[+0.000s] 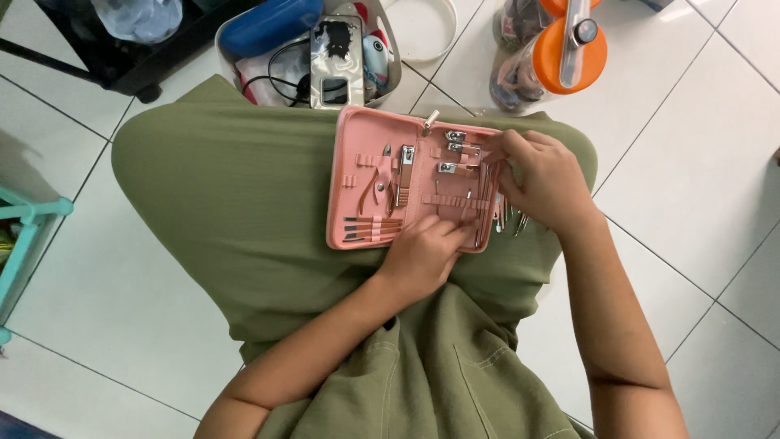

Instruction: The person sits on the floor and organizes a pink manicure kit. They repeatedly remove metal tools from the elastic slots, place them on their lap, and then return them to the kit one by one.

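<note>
Far left: a teal rack [28, 219] juts in at the left edge of the frame, with bare white floor tiles [122, 309] between it and our lap.
Upper left: a dark stand [122, 61] and a grey bin [382, 77] stuffed with cables and gadgets sit just above our knees.
Centre: there's the pink manicure case [357, 183], lying open across our green-clad lap [236, 203], nippers [375, 180] and clippers [405, 175] strapped inside.
Left hand: our left hand [422, 256] presses on the case's lower edge, fingers curled onto the lining; it steadies rather than grasps, as far as we can tell.
Right hand: our right hand [540, 183] is on the case's right edge, fingers pinched around a bunch of slim metal tools [508, 218] whose tips poke out below the palm.
Doing it well: we'd judge it best to keep the left hand pinning the case flat and feed one tool at a time into its elastic loop, so the bundle doesn't spill.
Edges: the case overhangs nothing, but its right edge sits near the slope of the thigh, where a dropped tool would slide to the tiles.
Upper right: an orange-lidded jar [561, 53] stands close above the right hand, so there's little room upward; the right and lower right are open tiles.
</note>
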